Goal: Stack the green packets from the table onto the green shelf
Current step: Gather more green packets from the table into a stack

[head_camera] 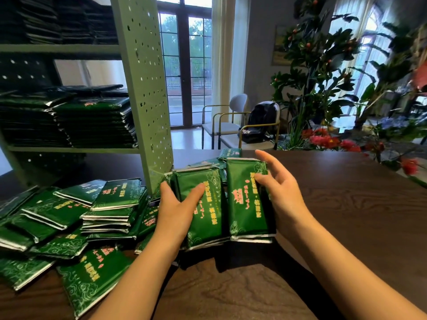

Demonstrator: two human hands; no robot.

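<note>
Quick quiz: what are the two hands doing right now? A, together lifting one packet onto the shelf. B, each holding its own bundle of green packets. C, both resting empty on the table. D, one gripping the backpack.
B: the left hand grips one bundle of green packets, and the right hand holds a second bundle right beside it.
</note>
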